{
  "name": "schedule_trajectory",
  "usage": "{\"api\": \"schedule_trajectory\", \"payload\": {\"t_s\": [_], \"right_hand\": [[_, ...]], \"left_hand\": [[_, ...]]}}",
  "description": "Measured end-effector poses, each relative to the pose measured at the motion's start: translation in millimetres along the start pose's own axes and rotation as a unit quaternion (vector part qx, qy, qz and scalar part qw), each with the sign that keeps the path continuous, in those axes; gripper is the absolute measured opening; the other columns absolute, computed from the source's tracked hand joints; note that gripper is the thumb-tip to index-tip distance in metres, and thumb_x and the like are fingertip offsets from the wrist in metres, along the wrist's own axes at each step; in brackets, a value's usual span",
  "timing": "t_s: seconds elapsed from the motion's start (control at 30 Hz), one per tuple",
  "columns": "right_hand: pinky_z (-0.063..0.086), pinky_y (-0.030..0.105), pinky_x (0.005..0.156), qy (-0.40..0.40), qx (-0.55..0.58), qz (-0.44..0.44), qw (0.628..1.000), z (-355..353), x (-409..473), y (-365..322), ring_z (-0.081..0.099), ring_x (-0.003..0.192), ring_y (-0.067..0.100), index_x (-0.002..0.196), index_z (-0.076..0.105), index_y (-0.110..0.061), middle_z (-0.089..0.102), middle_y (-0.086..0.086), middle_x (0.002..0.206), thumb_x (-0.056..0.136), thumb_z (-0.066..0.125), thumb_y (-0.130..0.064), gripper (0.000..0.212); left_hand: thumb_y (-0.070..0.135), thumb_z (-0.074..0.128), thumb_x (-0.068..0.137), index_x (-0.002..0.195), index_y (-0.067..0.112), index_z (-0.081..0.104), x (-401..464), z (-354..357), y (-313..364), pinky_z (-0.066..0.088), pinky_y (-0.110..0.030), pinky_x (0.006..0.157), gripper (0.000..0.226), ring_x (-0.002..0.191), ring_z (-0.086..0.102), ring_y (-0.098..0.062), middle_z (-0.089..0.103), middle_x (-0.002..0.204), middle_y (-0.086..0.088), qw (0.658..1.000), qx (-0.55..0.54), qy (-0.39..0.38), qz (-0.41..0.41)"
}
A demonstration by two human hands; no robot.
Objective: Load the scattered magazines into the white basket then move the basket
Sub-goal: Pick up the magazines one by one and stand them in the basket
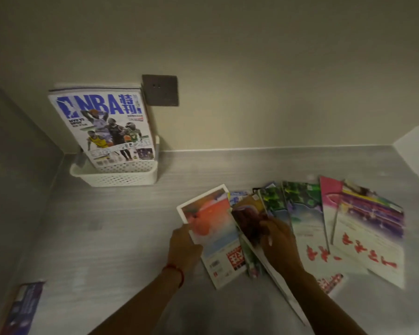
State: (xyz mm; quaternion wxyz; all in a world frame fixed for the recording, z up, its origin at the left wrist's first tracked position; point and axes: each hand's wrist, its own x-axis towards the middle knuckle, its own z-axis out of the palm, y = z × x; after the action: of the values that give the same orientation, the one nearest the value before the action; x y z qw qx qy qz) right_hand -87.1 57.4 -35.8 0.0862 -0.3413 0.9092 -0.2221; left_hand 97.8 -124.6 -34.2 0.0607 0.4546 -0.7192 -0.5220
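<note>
Magazines point(307, 218) are lying fanned out across the right half of the grey countertop point(107, 226), overlapping one another; I am counting roughly seven covers in that spread, though the blur and overlap are keeping me from an exact number. One white basket point(121, 176) is sitting in the far left corner against the wall, well apart from the fan, and an NBA magazine point(102, 124) is standing upright in it, leaning back on the wall just beside one dark wall socket point(160, 90). Thin edges behind its top are hinting at more issues, but I cannot tell how many.

Both hands are working at the left end of the fan. The left hand point(183, 245), with one red string bracelet point(177, 272) on its wrist, is pinching the edge of an orange-red covered magazine point(208, 223). The right hand point(279, 243) is gripping a dark red magazine point(249, 226) right next to it, lifting its near edge. One blue magazine point(22, 308) is lying alone at the near left.
</note>
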Motion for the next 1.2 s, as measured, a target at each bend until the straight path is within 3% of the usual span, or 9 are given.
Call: {"api": "schedule_trajectory", "payload": {"t_s": [0.07,0.17,0.47,0.6,0.8,0.9,1.03,1.13,1.2], "right_hand": [[0.044,0.043,0.099,0.005,-0.04,0.042,0.998,-8,-13,25,0.056,0.117,0.037,0.118,0.066,-0.009,0.061,0.016,0.126,0.078,0.073,-0.007,0.041],[0.029,0.047,0.112,0.002,-0.074,0.124,0.99,-18,-20,57,0.038,0.137,0.034,0.138,0.049,-0.014,0.043,0.015,0.148,0.088,0.066,-0.026,0.055],[-0.004,0.062,0.117,0.038,-0.032,0.407,0.912,-60,-17,174,-0.008,0.149,0.04,0.152,0.015,-0.022,-0.005,0.02,0.162,0.092,0.047,-0.059,0.077],[0.008,0.062,0.117,0.043,0.011,0.537,0.842,-90,-16,232,0.008,0.146,0.046,0.154,0.011,-0.014,0.009,0.028,0.158,0.092,0.046,-0.059,0.084],[0.035,0.057,0.104,0.094,0.057,0.543,0.832,-101,-23,262,0.04,0.126,0.045,0.132,0.04,0.0,0.041,0.027,0.136,0.075,0.078,-0.044,0.081],[0.054,0.055,0.086,0.138,0.185,0.466,0.854,-107,-28,265,0.057,0.112,0.045,0.129,0.044,-0.004,0.056,0.024,0.128,0.089,0.063,-0.019,0.047],[0.061,0.04,0.056,0.185,0.411,0.325,0.831,-123,-44,242,0.069,0.093,0.03,0.124,0.044,-0.021,0.063,0.009,0.113,0.097,0.056,-0.018,0.03],[0.061,0.04,0.055,0.17,0.456,0.239,0.84,-136,-53,221,0.074,0.083,0.027,0.117,0.053,-0.018,0.071,0.007,0.102,0.095,0.061,-0.021,0.023],[0.061,0.043,0.056,0.122,0.453,0.179,0.865,-150,-51,205,0.075,0.083,0.027,0.114,0.059,-0.019,0.074,0.007,0.1,0.094,0.063,-0.023,0.021]], "left_hand": [[0.003,0.065,0.076,0.127,0.012,0.053,-10,22,-1,0.048,-0.034,0.101,0.053,0.124,0.048,-0.027,0.049,0.134,-0.011,0.995,0.103,-0.008,0.004],[0.008,0.06,0.08,0.142,0.019,0.039,-17,50,3,0.032,-0.037,0.116,0.067,0.141,0.024,-0.028,0.028,0.153,-0.007,0.973,0.221,-0.031,0.064],[0.026,0.059,0.088,0.154,0.033,0.018,-17,147,47,0.014,-0.047,0.124,0.078,0.153,-0.001,-0.027,-0.001,0.166,-0.001,0.886,0.371,-0.177,0.216],[0.023,0.057,0.088,0.155,0.037,0.013,-15,166,56,0.012,-0.05,0.124,0.081,0.153,-0.005,-0.026,-0.006,0.166,0.0,0.862,0.397,-0.237,0.206],[0.031,0.058,0.092,0.154,0.041,0.008,-15,172,45,0.013,-0.051,0.124,0.08,0.152,-0.008,-0.027,-0.01,0.165,0.001,0.836,0.451,-0.237,0.204],[0.026,0.058,0.091,0.154,0.038,0.016,-12,169,49,0.019,-0.049,0.123,0.076,0.153,-0.002,-0.025,-0.004,0.166,0.002,0.844,0.431,-0.25,0.199],[0.01,0.054,0.088,0.149,0.021,0.035,-11,162,79,0.032,-0.042,0.118,0.065,0.147,0.027,-0.027,0.029,0.158,-0.004,0.903,0.318,-0.248,0.147],[0.006,0.051,0.089,0.136,0.017,0.052,-22,157,120,0.047,-0.041,0.106,0.049,0.128,0.049,-0.027,0.053,0.136,-0.006,0.919,0.272,-0.147,0.243],[0.005,0.053,0.087,0.13,0.014,0.056,-33,153,151,0.047,-0.04,0.105,0.044,0.122,0.052,-0.027,0.056,0.131,-0.008,0.896,0.246,-0.058,0.365]]}}
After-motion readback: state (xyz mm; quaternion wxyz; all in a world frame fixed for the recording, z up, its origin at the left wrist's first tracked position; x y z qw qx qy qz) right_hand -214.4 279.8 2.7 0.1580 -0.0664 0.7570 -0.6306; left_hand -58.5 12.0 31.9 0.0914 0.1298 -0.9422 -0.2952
